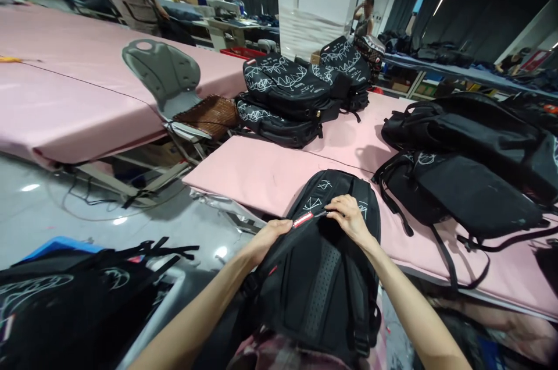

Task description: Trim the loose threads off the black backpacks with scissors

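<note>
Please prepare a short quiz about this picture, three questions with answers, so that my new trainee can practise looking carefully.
1. True or false: the left hand and the right hand are both at one and the same bag.
2. Choose one. The label between the hands is mainly: (a) green, (b) red, (c) yellow.
3. Fill in the missing word: the top of the table just beyond the hands is ____ in colour.

Key: 1. True. 2. b. 3. Pink.
</note>
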A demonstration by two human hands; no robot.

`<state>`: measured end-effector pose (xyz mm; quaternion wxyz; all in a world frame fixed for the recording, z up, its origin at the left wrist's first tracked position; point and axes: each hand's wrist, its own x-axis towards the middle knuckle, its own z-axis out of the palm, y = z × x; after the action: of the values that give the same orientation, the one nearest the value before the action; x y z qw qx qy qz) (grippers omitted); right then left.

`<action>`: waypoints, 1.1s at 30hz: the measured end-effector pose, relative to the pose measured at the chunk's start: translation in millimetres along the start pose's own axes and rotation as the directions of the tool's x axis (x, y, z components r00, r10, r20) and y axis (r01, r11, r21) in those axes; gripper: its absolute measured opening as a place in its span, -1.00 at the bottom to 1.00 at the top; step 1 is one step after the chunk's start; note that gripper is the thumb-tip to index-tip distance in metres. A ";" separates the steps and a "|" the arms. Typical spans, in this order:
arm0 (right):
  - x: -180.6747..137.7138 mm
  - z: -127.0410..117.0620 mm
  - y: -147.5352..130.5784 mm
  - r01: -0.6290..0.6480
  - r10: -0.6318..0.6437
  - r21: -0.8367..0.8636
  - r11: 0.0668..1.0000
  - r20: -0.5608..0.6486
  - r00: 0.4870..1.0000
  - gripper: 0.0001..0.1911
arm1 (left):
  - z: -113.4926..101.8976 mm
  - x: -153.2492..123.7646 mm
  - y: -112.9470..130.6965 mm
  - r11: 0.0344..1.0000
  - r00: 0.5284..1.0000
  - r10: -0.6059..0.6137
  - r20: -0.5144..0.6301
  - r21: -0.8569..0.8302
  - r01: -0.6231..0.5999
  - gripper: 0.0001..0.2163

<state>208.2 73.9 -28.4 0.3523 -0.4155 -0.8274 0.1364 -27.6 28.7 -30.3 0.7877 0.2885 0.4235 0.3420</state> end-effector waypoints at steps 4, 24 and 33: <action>9.7 0.5 5.8 0.036 -0.037 0.021 0.999 0.053 0.998 -0.82 | -4.7 2.4 1.2 1.000 1.000 0.004 0.016 -0.026 -0.004 -0.78; 19.3 12.7 10.8 0.109 -0.126 0.151 0.983 0.109 0.986 -0.76 | -11.9 7.7 -2.8 0.999 0.999 -0.037 0.016 -0.013 0.037 -0.78; 19.2 11.9 -11.1 0.189 -0.205 0.118 0.975 0.143 0.968 -0.76 | -2.9 4.9 0.6 0.989 0.999 0.042 0.024 0.143 -0.045 -0.68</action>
<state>185.6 82.9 -22.1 0.3199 -0.3005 -0.8813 0.1753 -28.4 33.4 -33.5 0.7616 0.3574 0.4322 0.3246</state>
